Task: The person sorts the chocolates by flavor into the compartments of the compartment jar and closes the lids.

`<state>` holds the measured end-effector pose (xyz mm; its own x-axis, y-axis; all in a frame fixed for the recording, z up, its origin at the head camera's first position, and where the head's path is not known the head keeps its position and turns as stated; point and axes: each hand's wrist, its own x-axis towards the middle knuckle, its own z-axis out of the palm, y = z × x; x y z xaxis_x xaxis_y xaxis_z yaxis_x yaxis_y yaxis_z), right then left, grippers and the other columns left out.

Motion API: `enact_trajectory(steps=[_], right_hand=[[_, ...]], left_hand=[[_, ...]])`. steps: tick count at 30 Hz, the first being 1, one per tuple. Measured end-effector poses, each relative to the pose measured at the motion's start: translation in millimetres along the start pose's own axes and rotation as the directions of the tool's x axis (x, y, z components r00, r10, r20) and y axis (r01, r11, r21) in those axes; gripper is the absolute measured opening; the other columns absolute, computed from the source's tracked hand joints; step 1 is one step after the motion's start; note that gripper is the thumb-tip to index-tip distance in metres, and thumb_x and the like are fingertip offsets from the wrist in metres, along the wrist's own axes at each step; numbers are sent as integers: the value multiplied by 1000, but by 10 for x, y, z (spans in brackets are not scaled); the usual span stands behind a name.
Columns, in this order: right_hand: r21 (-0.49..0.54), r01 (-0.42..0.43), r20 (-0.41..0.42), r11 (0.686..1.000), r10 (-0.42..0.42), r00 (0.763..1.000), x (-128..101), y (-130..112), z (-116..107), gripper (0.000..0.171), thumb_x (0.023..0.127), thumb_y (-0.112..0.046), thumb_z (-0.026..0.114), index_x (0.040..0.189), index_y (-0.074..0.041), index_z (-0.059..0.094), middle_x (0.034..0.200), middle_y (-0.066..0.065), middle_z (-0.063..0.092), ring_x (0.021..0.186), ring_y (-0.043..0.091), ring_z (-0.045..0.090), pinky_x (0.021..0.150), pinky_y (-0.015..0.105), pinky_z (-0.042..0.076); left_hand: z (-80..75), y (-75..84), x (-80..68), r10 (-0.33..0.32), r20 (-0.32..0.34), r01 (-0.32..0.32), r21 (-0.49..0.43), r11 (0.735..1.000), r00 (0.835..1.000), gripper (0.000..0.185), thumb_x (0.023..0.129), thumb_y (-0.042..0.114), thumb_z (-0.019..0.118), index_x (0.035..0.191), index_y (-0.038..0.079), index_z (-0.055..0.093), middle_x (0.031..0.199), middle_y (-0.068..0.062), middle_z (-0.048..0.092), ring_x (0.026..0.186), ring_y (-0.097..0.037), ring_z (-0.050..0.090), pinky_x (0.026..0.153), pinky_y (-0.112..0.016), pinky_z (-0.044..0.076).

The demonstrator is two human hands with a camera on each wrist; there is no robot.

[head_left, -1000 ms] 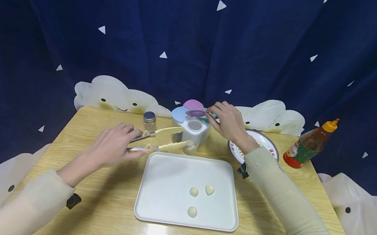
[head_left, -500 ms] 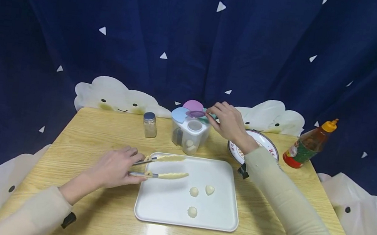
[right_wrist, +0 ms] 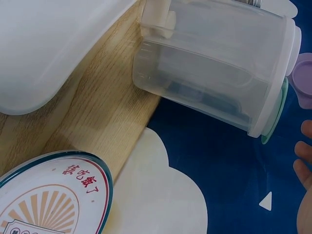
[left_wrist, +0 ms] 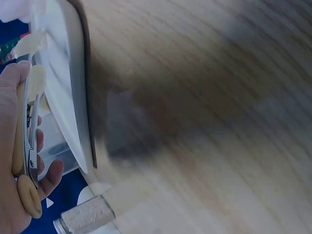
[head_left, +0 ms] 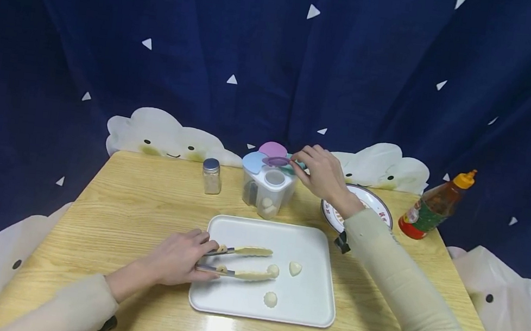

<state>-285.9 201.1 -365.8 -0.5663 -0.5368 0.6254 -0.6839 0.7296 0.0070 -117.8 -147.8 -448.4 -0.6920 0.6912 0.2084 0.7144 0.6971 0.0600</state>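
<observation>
— How were things laid out, largest first?

— The wooden table (head_left: 143, 201) was seen bearing a white tray (head_left: 298, 311) near its front edge, with a clear compartment container (head_left: 268, 185) set toward the back edge. Three pale dumplings were on the tray; one dumpling (head_left: 273, 269) lay near the tray's middle, just at the tips of the tongs (head_left: 240, 261).

— How should the pick be made well?

— It is judged that the tongs should be closed gently around the dumpling's sides, low and level, so the soft piece is not crushed or rolled toward the tray's right edge.

— And the hands?

— The tongs were gripped by the left hand (head_left: 178, 258), fingers curled round the handles, the blades parted. A purple lid flap (head_left: 276, 160) of the container was pinched by the right hand (head_left: 321, 172).
</observation>
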Motion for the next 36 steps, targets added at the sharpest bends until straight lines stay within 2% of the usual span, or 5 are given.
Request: enact_trajectory(steps=[5, 13, 31, 36], right_hand=[[4, 2, -1, 1000, -2, 1000, 6, 6, -4, 13, 100, -24, 72, 103, -12, 77, 98, 4, 75, 85, 26, 63, 73, 39, 51], [9, -4, 17, 1000, 4, 1000, 3, 2, -2, 15, 100, -26, 71, 104, -13, 77, 99, 4, 75, 85, 26, 62, 72, 39, 51], [14, -8, 20, 1000, 7, 1000, -5, 21, 1, 15, 101, -26, 70, 105, -13, 77, 100, 5, 75, 85, 26, 63, 72, 39, 52], [14, -10, 19, 1000, 10, 1000, -10, 20, 0, 15, 101, -26, 70, 105, -13, 77, 100, 5, 75, 85, 25, 62, 71, 39, 51]], left_hand=[[55, 42, 28, 16, -1, -16, -6, 1000, 1000, 54, 89, 64, 74, 118, 18, 70, 88, 5, 59, 75, -8, 51, 54, -17, 34], [104, 67, 53, 18, 8, -18, -47, 999, 1000, 50, 89, 61, 75, 114, 19, 70, 86, 7, 55, 73, -5, 44, 54, -16, 31], [90, 66, 70, -1, 43, 4, -70, 998, 999, 46, 90, 60, 74, 112, 19, 71, 86, 8, 55, 73, -4, 44, 55, -16, 32], [56, 53, 75, -8, 50, 11, -57, 998, 999, 47, 90, 60, 75, 112, 18, 70, 88, 5, 59, 75, -7, 49, 56, -17, 34]])
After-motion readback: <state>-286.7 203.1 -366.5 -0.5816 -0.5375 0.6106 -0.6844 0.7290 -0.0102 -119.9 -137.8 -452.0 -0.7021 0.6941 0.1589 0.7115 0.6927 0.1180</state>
